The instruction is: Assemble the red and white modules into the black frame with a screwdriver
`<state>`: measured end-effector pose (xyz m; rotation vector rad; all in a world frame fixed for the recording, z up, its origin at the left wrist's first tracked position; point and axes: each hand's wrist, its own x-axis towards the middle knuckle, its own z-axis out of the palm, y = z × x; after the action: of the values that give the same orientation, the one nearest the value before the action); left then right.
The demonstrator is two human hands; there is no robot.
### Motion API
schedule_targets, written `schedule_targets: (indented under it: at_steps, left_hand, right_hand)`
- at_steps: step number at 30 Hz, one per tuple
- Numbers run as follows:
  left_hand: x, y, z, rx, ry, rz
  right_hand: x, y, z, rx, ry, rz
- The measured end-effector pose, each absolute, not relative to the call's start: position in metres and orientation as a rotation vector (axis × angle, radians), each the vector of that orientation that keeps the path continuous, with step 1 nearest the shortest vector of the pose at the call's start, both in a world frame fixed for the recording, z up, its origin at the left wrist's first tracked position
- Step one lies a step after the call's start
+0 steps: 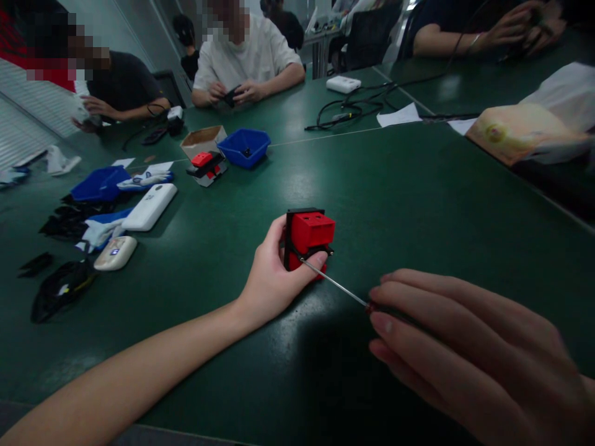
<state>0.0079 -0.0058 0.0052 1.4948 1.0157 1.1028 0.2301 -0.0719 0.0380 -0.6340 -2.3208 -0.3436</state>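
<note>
My left hand (274, 266) grips a red block in a black frame (312, 230), its thumb across the lower front and the other fingers hidden behind. The block stands on the green table (395, 204). My right hand (465, 347) is closed around the dark handle of a screwdriver (344, 289), with fingertips near the base of the thin metal shaft. The shaft points up and to the left, and its tip meets the lower black edge of the frame, beside my left thumb.
Blue trays (245, 148), a cardboard box (201, 141) and another red and black part (207, 168) lie beyond my left hand. Farther left are a white power bank (150, 207), gloves and black bags. Cables (334, 111) cross the far side. People sit opposite.
</note>
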Motion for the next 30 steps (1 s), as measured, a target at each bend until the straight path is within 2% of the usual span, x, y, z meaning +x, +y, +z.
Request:
schedule_targets:
  at_steps: [7,17,30]
  left_hand:
    - [0.008,-0.007,0.006,1.514,1.026,1.092]
    - [0.008,-0.007,0.007,1.515,1.037,1.090]
    - [0.008,-0.007,0.007,1.542,1.044,1.082]
  right_hand:
    - [0.233,-0.078,0.031,-0.637,-2.333,-0.309]
    - [0.232,-0.070,0.046,-0.595,-2.394,-0.325]
    - [0.236,-0.072,0.033,-0.580,-2.334,-0.286]
